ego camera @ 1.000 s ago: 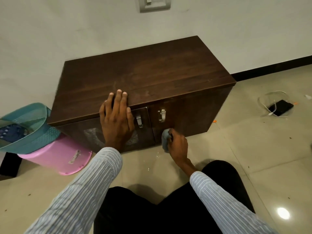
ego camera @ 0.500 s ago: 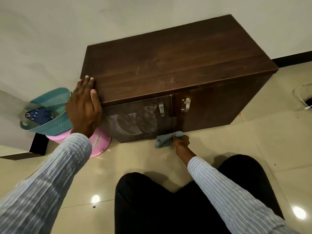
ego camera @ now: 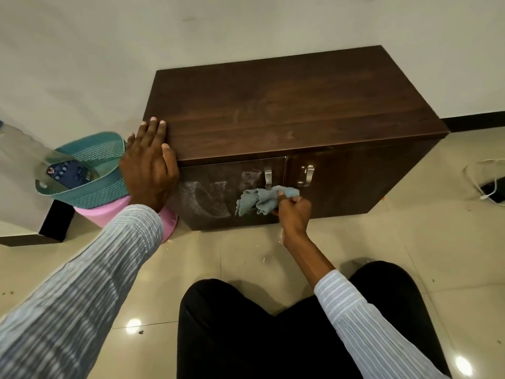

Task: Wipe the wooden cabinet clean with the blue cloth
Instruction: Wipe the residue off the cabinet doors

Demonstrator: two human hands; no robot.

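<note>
A low dark wooden cabinet [ego camera: 287, 105] stands against the white wall, with two doors and metal handles. Whitish dusty smears cover its left door [ego camera: 216, 198]. My right hand [ego camera: 293, 212] grips the crumpled blue cloth [ego camera: 259, 199] and presses it on the left door, just below the left handle [ego camera: 268, 176]. My left hand [ego camera: 150, 165] rests flat on the cabinet's front left top corner, fingers spread over the edge.
A teal mesh basket [ego camera: 90, 173] holding a dark device sits on a pink tub [ego camera: 114, 214] left of the cabinet. A phone with a white cable [ego camera: 489, 187] lies on the tiled floor at right. My knees in black trousers [ego camera: 273, 324] are close below.
My left hand slid from the cabinet's front middle to its left corner. My right hand rose from the floor line with the cloth up onto the left door near the handle.
</note>
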